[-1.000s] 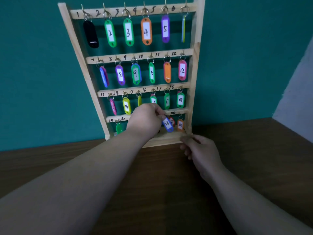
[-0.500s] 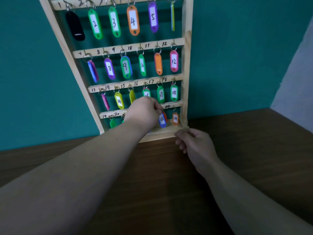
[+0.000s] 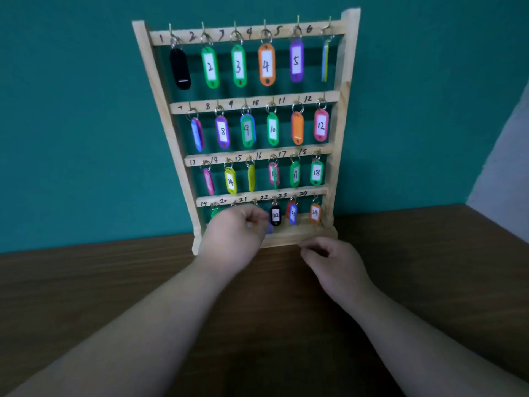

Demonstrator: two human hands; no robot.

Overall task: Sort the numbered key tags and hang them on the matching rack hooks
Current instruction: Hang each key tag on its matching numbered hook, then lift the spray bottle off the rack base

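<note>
A wooden rack (image 3: 340, 116) leans against the teal wall, with four numbered rows of coloured key tags on its hooks. In the bottom row hang black tag 22 (image 3: 275, 215), blue tag 23 (image 3: 293, 214) and orange tag 24 (image 3: 315, 213). My left hand (image 3: 232, 239) is at hooks 20 and 21 and covers them. Its curled, blurred fingertips pinch a purple tag (image 3: 269, 229) that peeks out below them. A green tag (image 3: 214, 213) shows by hook 19. My right hand (image 3: 333, 260) hovers loosely curled just in front of the rack's base and holds nothing.
The rack stands on a dark wooden table (image 3: 429, 267) that reaches to the right and toward me. A pale wall (image 3: 503, 156) rises at the far right. Both forearms cross the table in front of the rack.
My left hand has let go near tag 23 and moved left and down to hooks 20 and 21. Tags 22 and 23 now hang free. The right hand has eased off the rack's base.
</note>
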